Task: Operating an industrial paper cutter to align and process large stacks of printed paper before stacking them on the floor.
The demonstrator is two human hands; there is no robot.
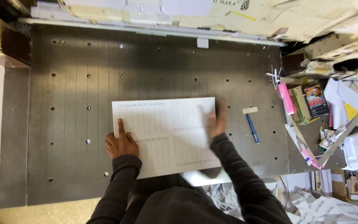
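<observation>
Currently left hand (121,143) index finger flat on printed sheet stack (166,135) left edge, other fingers curled, right hand (216,122) blurred, open-palmed on its right edge, one stack mid grey perforated table (71,103), one blue pen (252,128) and one small tan block (250,110) just right of stack.

Grey table (75,124) bare left, behind sheet (166,135); pen (252,128), paper scrap (250,110), clutter pile (311,108) block right.
</observation>
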